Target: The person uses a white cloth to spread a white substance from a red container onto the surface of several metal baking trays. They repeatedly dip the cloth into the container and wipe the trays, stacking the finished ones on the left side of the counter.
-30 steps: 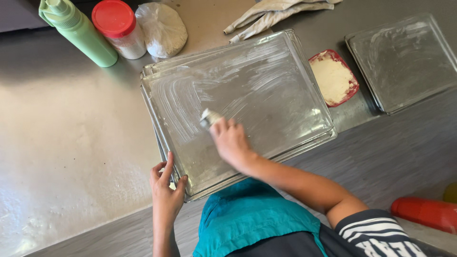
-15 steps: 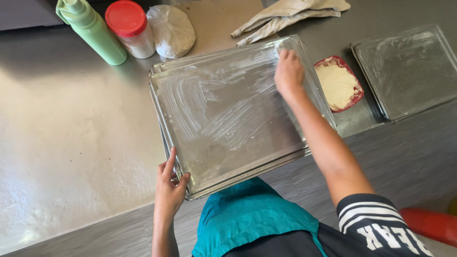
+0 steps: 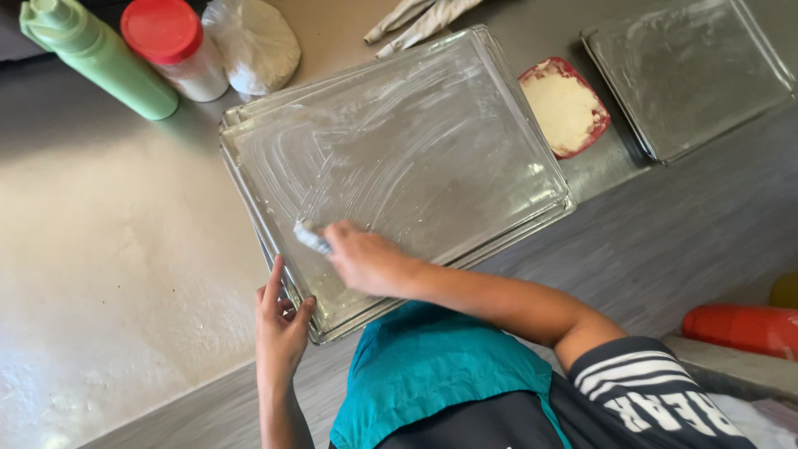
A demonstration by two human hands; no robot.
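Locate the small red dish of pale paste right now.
In the head view, the small red dish of pale paste sits upper right on the counter, between the greased metal tray and a second metal tray.

Soft daylight glares off the greasy tray [image 3: 432,141]; the moving right hand [image 3: 366,262] looks slightly blurred.

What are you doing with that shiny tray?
A person is rubbing a small pale wad over a metal baking tray with the right hand, leaving whitish smears on it. The left hand grips the tray's near corner. The tray sits on a stack of others on a steel counter. A red dish of pale paste lies beside it.
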